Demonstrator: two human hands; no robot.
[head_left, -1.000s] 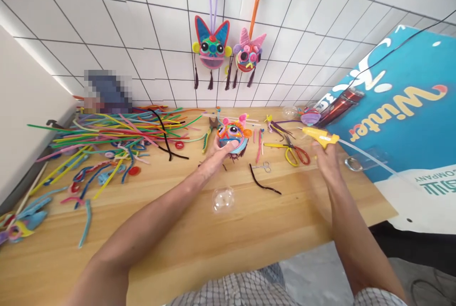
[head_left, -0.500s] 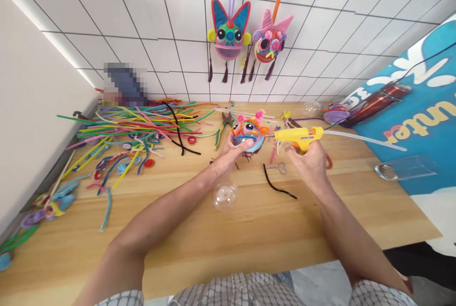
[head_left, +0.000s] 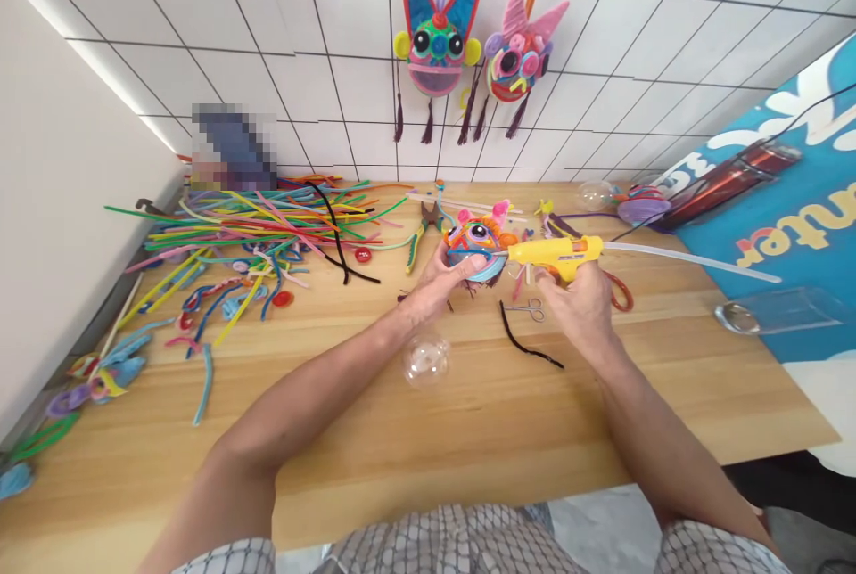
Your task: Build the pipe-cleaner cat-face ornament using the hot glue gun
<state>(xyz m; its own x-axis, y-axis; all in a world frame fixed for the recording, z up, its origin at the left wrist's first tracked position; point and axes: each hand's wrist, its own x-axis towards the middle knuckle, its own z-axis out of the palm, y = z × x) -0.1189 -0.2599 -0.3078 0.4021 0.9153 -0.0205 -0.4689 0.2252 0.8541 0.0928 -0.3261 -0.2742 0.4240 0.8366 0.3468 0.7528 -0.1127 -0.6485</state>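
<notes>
My left hand (head_left: 441, 280) is wrapped round a colourful ball-shaped animal head ornament (head_left: 480, 240) with pink ears, big eyes and a blue lower part. My right hand (head_left: 580, 302) grips a yellow glue gun (head_left: 555, 255) by its handle, a clear glue stick (head_left: 688, 260) sticking out of the back. The gun's nozzle points left and meets the front of the ornament; whether it touches I cannot tell. Below the hands lie a clear plastic ball (head_left: 426, 360), small scissors (head_left: 530, 310) and a black pipe cleaner (head_left: 525, 344).
Pipe cleaners (head_left: 254, 222) in many colours are heaped at the back left. Pliers (head_left: 423, 231) lie behind my left hand. Two finished animal heads (head_left: 440, 44) hang on the tiled wall. At the right are a clear cup (head_left: 776, 311) and a dark red cylinder (head_left: 742, 182).
The glue gun's nozzle has moved from the ornament's right side to its lower front. The view has shifted slightly.
</notes>
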